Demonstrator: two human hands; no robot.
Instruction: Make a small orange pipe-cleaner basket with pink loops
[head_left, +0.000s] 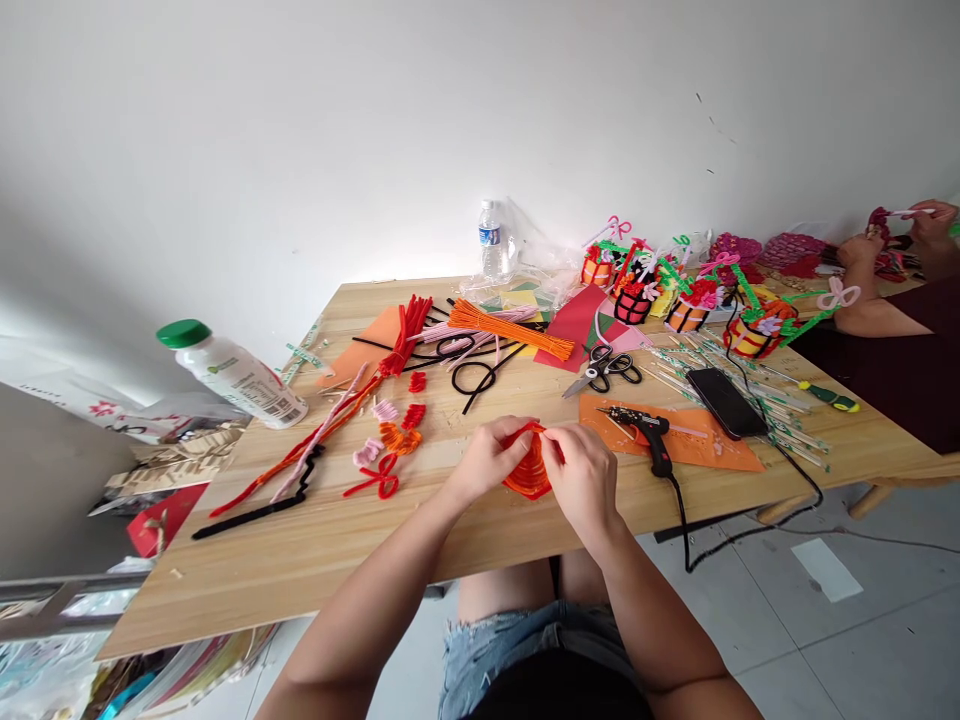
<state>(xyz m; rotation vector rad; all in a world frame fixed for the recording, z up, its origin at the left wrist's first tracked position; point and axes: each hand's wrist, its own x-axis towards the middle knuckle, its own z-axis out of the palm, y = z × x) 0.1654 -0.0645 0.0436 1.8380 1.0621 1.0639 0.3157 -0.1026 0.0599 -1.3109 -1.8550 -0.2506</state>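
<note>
Between my two hands is a rounded orange-red piece of coiled pipe cleaner, held just above the near edge of the table. My left hand pinches its upper left rim, thumb and fingers closed. On the other side, my right hand pinches the upper right rim. The fingers partly cover the piece. Left of my hands lie a red pipe-cleaner bow, a curled orange piece and small red and pink curls. A black glue gun rests to the right on orange paper.
Scissors, a bundle of orange pipe cleaners and a phone lie beyond my hands. A white bottle stands left, a water bottle at the back. Finished small baskets stand right. Another person's hands work far right.
</note>
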